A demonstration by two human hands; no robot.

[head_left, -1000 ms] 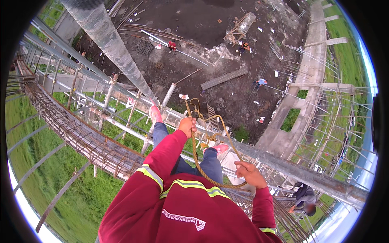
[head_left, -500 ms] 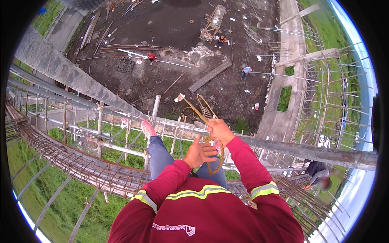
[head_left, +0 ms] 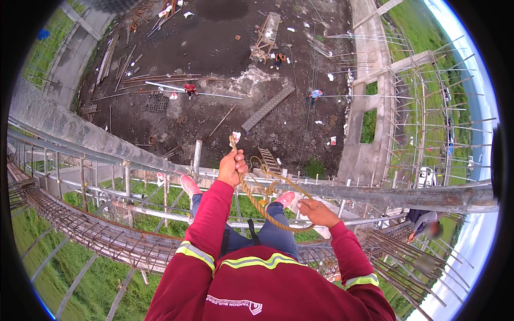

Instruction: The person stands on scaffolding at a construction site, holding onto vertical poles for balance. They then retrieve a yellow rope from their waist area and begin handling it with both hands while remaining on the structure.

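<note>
A tan twisted rope [head_left: 258, 206] hangs in a loop between my hands, above my legs. My left hand [head_left: 233, 167] is closed around it, and a short frayed end sticks up above the fist. From that fist the rope sags toward my right hand [head_left: 318, 212], whose fingers are curled on the right side of the loop. A second stretch runs from the right hand up to the left, where a knotted part [head_left: 269, 189] hangs in the middle. Part of the rope at the right hand is hidden behind the fingers.
I am high up on scaffolding. A thick grey pipe [head_left: 428, 199] crosses at right, another [head_left: 80, 131] at left. A curved rebar cage [head_left: 101, 227] lies at lower left. A person [head_left: 424, 224] bends among rods at right. Several people stand on the dirt ground [head_left: 214, 53] far below.
My left hand has moved up and closed on the rope near its end. The right hand has gone down and right to the loop's other side. The loop is spread wider.
</note>
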